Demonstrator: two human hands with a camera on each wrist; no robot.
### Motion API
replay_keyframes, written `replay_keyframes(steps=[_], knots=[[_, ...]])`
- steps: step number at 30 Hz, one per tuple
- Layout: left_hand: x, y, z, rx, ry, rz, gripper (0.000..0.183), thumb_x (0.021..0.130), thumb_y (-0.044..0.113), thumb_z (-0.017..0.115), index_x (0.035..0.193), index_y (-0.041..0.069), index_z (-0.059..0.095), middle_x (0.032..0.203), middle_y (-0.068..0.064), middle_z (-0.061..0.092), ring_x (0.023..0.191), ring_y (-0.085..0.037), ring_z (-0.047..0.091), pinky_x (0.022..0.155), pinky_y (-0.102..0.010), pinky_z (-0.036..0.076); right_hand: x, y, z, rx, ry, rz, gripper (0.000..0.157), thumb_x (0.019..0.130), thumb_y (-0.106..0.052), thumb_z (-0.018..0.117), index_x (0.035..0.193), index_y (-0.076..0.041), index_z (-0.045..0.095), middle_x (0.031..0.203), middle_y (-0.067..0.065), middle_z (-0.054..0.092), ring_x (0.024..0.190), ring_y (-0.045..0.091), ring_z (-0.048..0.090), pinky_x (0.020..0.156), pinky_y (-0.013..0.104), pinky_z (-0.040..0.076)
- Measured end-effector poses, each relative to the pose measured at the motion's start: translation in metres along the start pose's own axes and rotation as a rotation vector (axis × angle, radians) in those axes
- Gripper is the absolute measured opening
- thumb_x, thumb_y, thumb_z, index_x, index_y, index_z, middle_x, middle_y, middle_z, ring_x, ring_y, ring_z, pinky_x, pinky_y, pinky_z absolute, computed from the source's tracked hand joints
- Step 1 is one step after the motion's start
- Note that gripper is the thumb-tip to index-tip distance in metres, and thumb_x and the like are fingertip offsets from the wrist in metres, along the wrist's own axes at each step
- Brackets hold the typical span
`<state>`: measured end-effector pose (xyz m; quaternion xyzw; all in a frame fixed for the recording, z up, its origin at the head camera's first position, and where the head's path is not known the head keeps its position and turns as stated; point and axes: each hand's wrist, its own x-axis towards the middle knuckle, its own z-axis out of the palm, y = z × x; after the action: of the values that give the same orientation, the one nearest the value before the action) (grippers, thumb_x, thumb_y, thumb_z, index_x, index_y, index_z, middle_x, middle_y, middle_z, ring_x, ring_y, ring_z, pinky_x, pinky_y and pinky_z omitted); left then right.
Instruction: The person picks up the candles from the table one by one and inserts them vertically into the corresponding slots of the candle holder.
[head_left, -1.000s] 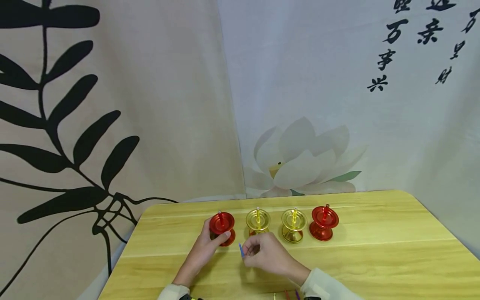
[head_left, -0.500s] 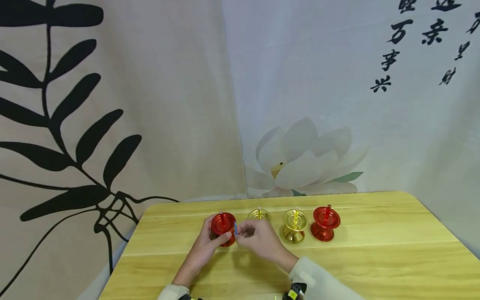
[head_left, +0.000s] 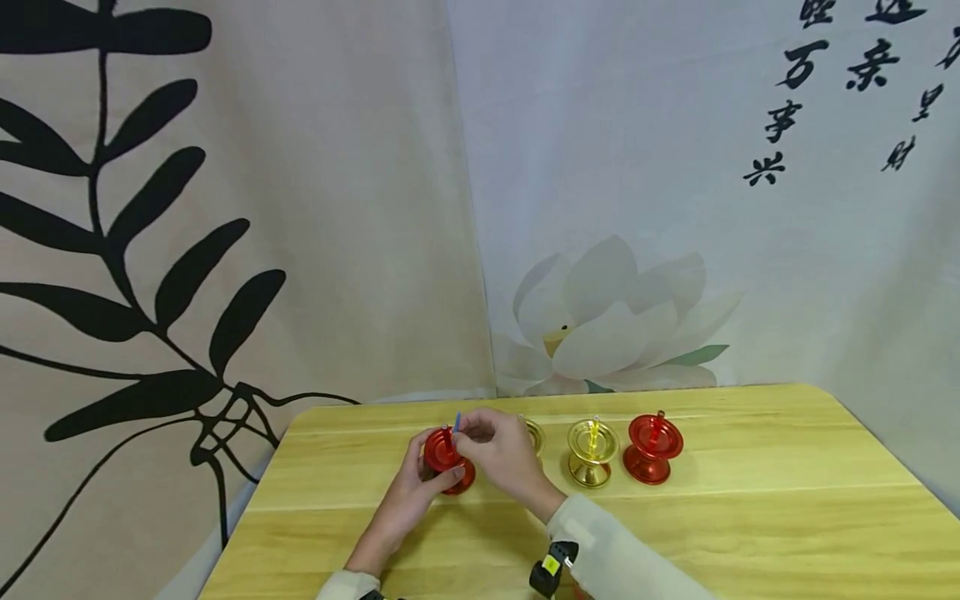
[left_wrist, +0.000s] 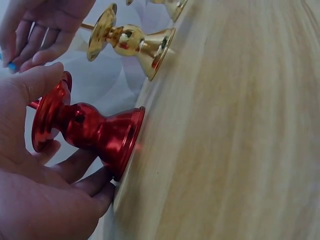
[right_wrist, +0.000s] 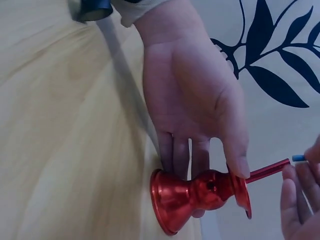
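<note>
My left hand (head_left: 405, 504) holds a red metal candle holder (head_left: 440, 452), its thumb by the dish and its fingers curled behind the stem. From the middle of the dish rises a thin red tube (right_wrist: 267, 171). My right hand (head_left: 504, 454) pinches a thin blue stick (head_left: 457, 422) between thumb and fingertips. In the right wrist view, the blue stick's end (right_wrist: 298, 158) is right by the tip of the red tube. In the left wrist view, the red holder's base (left_wrist: 122, 142) is down at the tabletop, slightly tilted in my grasp.
To the right stand a gold candle holder (head_left: 536, 435), partly hidden behind my right hand, another gold one (head_left: 591, 446) and a red one (head_left: 652, 450), each with an upright tube. They stand near the back of the wooden table (head_left: 750, 500). A printed curtain (head_left: 360, 208) hangs behind.
My right hand has moved left and up with the blue stick, from in front of the gold holder to the top of the red one. My left hand keeps its hold.
</note>
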<state>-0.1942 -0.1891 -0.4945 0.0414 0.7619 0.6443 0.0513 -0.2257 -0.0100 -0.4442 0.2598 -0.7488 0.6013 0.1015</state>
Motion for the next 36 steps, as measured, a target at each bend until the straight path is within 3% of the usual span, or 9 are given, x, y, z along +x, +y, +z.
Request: replay_keyframes(steps=[12, 36], knots=[[-0.001, -0.001, 0.002, 0.016, -0.005, 0.011, 0.072, 0.091, 0.037, 0.071, 0.148, 0.03, 0.028, 0.142, -0.011, 0.05, 0.132, -0.03, 0.045, 0.102, -0.049, 0.042, 0.012, 0.006, 0.007, -0.02, 0.012, -0.058, 0.008, 0.098, -0.02, 0.063, 0.1, -0.014, 0.068, 0.093, -0.003, 0.071, 0.084, 0.016, 0.069, 0.076, 0.029, 0.055], [-0.001, -0.001, 0.0, 0.02, -0.017, 0.02, 0.069, 0.093, 0.035, 0.069, 0.148, 0.03, 0.027, 0.141, -0.01, 0.051, 0.13, -0.029, 0.048, 0.102, -0.049, 0.041, 0.018, 0.007, 0.013, -0.083, -0.021, -0.122, 0.006, 0.098, -0.015, 0.063, 0.1, -0.012, 0.067, 0.092, -0.005, 0.07, 0.086, 0.008, 0.068, 0.077, 0.027, 0.055]])
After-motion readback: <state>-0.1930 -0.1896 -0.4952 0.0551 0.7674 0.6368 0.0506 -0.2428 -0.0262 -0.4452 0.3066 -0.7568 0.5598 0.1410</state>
